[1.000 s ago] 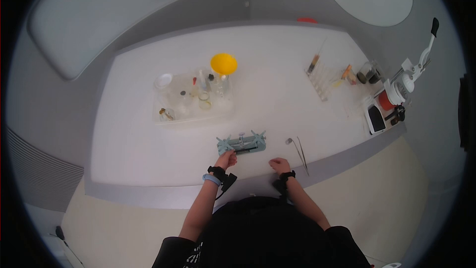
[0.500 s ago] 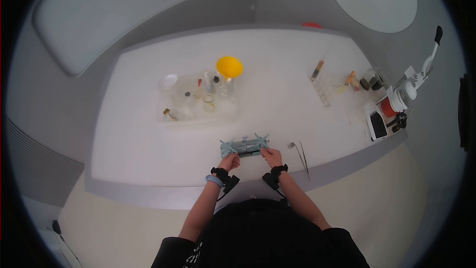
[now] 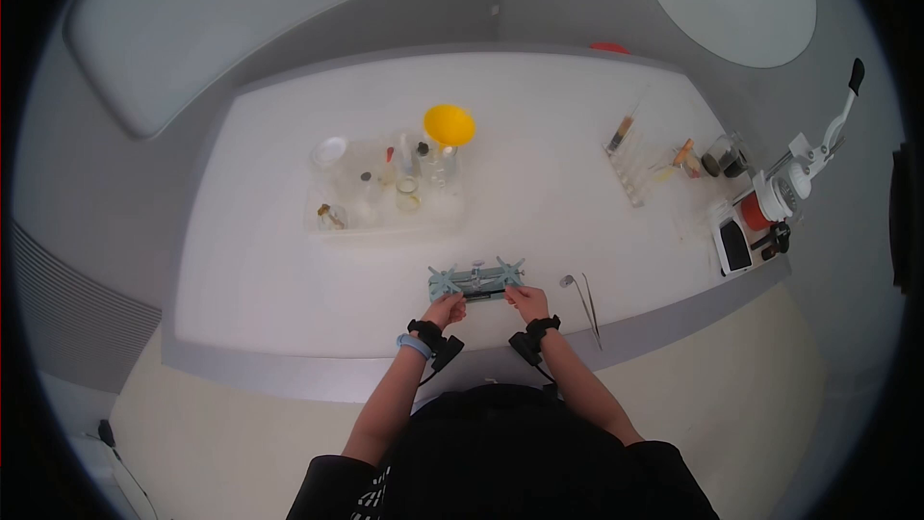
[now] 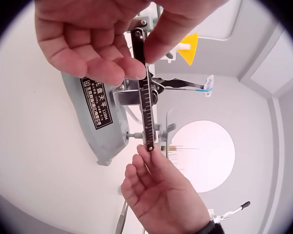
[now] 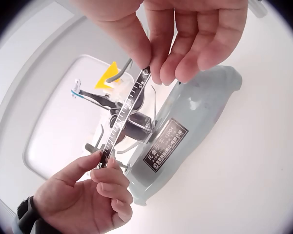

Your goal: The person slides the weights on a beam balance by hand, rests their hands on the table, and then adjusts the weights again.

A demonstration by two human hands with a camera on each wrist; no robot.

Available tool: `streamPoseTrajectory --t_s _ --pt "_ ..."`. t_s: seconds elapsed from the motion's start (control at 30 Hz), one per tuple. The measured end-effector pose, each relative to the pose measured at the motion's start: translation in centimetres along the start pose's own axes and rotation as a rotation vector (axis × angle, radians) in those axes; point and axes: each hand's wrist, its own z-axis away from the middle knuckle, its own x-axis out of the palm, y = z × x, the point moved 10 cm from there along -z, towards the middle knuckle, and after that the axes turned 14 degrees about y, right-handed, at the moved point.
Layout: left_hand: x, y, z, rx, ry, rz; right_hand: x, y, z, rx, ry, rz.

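A grey-green tray balance (image 3: 488,295) stands at the front of the table, its two cross-shaped pan supports bare. Along its near side runs a black graduated beam scale (image 4: 146,105) with white marks. My left hand (image 3: 445,310) pinches one end of this scale between thumb and forefinger, the other fingers loosely curled. At the opposite end, the thumb and forefinger of my right hand (image 3: 528,304) pinch the scale's tip. On the balance's base a black label (image 5: 166,145) with white lettering faces me in the right wrist view.
Right of the balance lie tweezers (image 3: 586,313) and a small round metal piece (image 3: 566,281). Farther back, a clear tray (image 3: 385,233) holds several bottles, beside a yellow funnel (image 3: 449,124). A syringe (image 3: 623,133), a clear rack (image 3: 626,180) and a white lever press (image 3: 799,169) occupy the right side.
My right hand has come from the tabletop beside the balance, forward and left, and has taken hold of the scale's right end. My left hand has stayed at the left end.
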Motion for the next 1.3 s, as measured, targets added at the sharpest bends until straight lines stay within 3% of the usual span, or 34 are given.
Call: streamPoseTrajectory --t_s 1.3 --pt "2.1 -1.4 -0.5 -0.160 -0.052 0.102 0.1 -0.3 0.1 -0.026 0.008 0.014"
